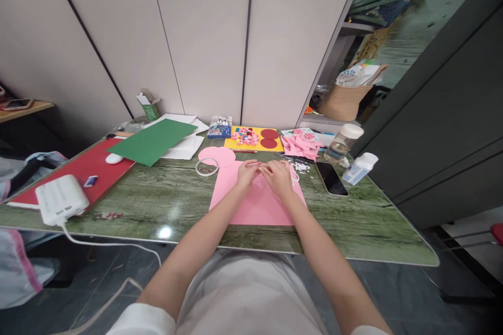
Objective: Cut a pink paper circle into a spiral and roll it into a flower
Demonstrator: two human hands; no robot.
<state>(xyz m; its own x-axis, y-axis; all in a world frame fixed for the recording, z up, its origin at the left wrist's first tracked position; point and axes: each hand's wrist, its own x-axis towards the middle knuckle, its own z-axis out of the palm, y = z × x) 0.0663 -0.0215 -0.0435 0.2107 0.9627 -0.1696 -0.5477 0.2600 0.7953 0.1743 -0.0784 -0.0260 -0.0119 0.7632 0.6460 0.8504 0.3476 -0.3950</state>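
Note:
My left hand and my right hand meet above a pink sheet of paper, their fingertips pinched together. Whatever lies between the fingers is too small and covered to name; only a reddish-pink speck shows there. A ring of white scissors' handles or a tape roll peeks out beside my right hand. Left of the sheet, a roll of clear tape lies flat against round pink paper cutouts. Beyond my hands, a yellow sheet bears small coloured pieces and dark red paper circles.
Pink paper strips, white scraps, a phone, a clear jar and a white bottle stand or lie rightward. Leftward are green card, red card and a white power bank with a cable.

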